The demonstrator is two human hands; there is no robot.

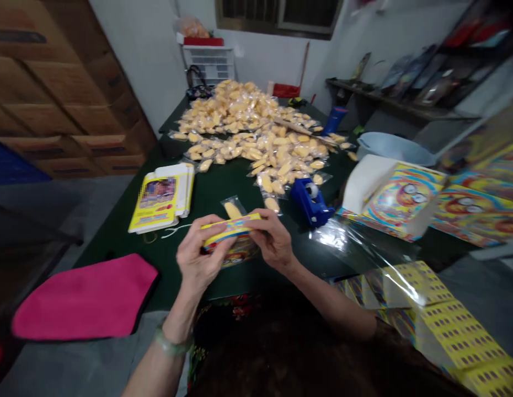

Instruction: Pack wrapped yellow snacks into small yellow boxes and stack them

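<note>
A small yellow printed box (231, 225) is held up between my two hands, above the near edge of the dark green table. My left hand (201, 251) grips its left end, thumb across the near side. At the right end, my right hand (273, 240) closes its fingers on the box. Just behind it lies a clear packet with a pale yellow oval piece (233, 209); a similar packet (272, 205) lies beyond my right hand. A stack of flat yellow cartons (157, 201) rests to the left, with a thin white loop next to it.
Many wrapped yellow pieces (244, 107) are heaped at the far end. A blue tape dispenser (310, 201) stands right of my hands. Printed cartons (405, 198), clear film (343, 242) and rows of yellow boxes (455, 325) occupy the right. A pink padded item (86, 298) sits at left.
</note>
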